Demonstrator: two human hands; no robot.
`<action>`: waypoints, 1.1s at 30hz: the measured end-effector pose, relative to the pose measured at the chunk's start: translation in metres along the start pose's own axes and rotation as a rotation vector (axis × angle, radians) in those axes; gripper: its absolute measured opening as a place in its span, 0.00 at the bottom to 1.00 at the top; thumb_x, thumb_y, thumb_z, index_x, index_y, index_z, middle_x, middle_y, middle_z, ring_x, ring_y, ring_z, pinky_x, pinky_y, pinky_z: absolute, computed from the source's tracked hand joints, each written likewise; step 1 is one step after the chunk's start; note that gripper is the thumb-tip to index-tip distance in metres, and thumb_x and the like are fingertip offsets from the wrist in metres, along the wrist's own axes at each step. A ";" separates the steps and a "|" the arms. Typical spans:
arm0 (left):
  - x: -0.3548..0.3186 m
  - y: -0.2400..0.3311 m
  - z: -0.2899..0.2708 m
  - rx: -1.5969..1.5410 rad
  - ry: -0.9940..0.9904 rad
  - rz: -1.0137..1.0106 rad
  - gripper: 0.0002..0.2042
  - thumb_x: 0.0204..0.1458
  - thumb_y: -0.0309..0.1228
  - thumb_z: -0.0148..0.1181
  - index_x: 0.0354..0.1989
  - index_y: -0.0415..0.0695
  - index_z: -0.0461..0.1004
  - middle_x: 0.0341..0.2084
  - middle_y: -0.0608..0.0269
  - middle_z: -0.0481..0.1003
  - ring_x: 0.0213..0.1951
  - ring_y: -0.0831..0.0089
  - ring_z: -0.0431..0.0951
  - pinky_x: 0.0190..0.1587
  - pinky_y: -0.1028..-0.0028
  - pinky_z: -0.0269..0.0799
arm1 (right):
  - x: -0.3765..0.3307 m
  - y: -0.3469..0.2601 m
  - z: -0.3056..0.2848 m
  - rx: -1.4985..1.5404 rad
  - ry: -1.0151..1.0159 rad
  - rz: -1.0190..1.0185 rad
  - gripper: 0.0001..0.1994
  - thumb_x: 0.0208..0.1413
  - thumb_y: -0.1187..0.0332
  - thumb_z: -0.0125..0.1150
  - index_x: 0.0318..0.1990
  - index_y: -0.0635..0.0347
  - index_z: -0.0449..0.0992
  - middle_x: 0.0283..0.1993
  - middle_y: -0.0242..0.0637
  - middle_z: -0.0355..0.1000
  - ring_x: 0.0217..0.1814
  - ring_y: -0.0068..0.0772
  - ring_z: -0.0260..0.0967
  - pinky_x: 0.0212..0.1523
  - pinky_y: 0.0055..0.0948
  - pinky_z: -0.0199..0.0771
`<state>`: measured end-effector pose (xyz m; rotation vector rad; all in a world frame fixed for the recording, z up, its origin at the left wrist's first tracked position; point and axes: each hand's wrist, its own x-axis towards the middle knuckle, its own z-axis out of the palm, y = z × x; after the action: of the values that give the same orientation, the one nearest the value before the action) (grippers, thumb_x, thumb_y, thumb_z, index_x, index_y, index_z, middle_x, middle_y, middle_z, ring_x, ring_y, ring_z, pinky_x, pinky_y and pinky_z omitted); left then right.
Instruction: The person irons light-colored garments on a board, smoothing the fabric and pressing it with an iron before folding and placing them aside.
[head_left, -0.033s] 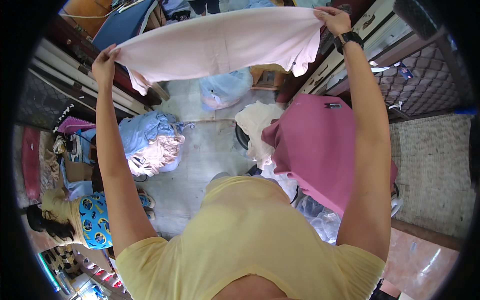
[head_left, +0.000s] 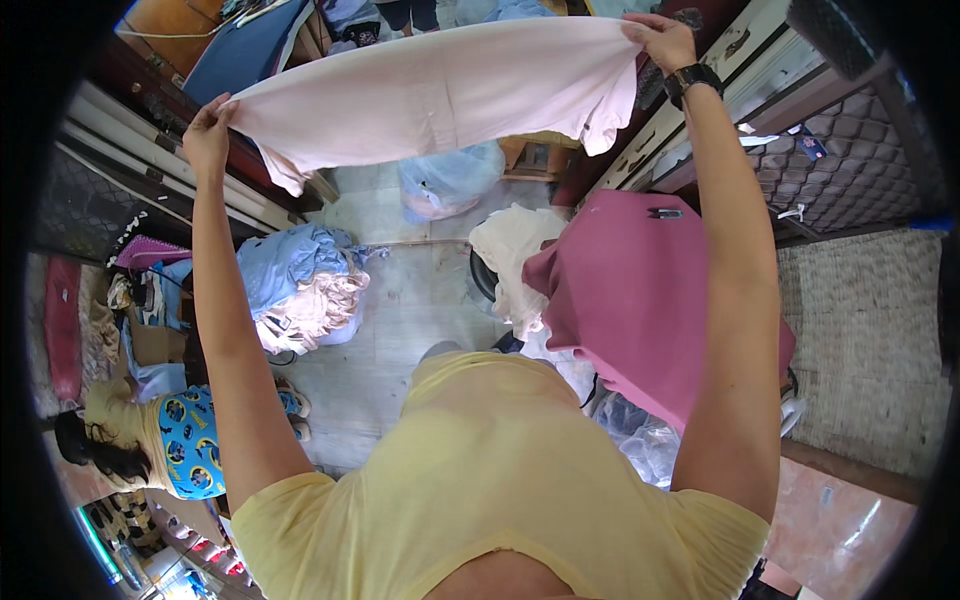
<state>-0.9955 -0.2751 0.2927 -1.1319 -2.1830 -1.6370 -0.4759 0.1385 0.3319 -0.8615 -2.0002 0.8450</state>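
A pale pink garment (head_left: 440,90) is stretched out flat in front of me at arm's length. My left hand (head_left: 207,133) pinches its left edge and my right hand (head_left: 662,38) grips its right edge, a black watch (head_left: 692,79) on that wrist. A short sleeve of the garment hangs down near my right hand. Below it, my yellow shirt (head_left: 500,480) fills the lower view.
A magenta cloth (head_left: 640,290) drapes over something on the right, with a cream garment (head_left: 510,250) beside it. A pile of blue and peach clothes (head_left: 300,285) lies on the tiled floor at left. A clear bag (head_left: 450,180) sits ahead. A person in blue (head_left: 150,435) sits lower left.
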 end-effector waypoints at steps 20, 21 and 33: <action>-0.051 -0.171 0.165 0.497 -0.042 0.149 0.04 0.49 0.22 0.62 0.31 0.38 0.72 0.22 0.58 0.71 0.24 0.65 0.68 0.30 0.67 0.65 | -0.019 0.164 0.126 -0.533 -0.217 0.164 0.07 0.42 0.70 0.69 0.27 0.64 0.80 0.30 0.48 0.75 0.40 0.49 0.75 0.44 0.41 0.73; -0.042 -0.163 0.186 0.520 -0.055 0.196 0.04 0.49 0.22 0.60 0.31 0.38 0.72 0.23 0.58 0.71 0.26 0.63 0.68 0.32 0.66 0.65 | -0.006 0.177 0.129 -0.583 -0.157 0.110 0.06 0.43 0.70 0.69 0.25 0.64 0.79 0.28 0.47 0.75 0.37 0.48 0.76 0.42 0.43 0.74; 0.063 -0.228 0.308 0.018 -0.468 -0.224 0.06 0.60 0.19 0.49 0.41 0.34 0.73 0.32 0.62 0.75 0.31 0.77 0.75 0.38 0.79 0.72 | 0.119 0.259 0.141 -0.102 -0.432 0.572 0.13 0.46 0.73 0.62 0.42 0.64 0.74 0.33 0.46 0.76 0.32 0.31 0.76 0.33 0.32 0.78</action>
<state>-1.1033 0.0032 0.0444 -1.4285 -2.6915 -1.5482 -0.5786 0.3385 0.1078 -1.4474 -2.2037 1.3479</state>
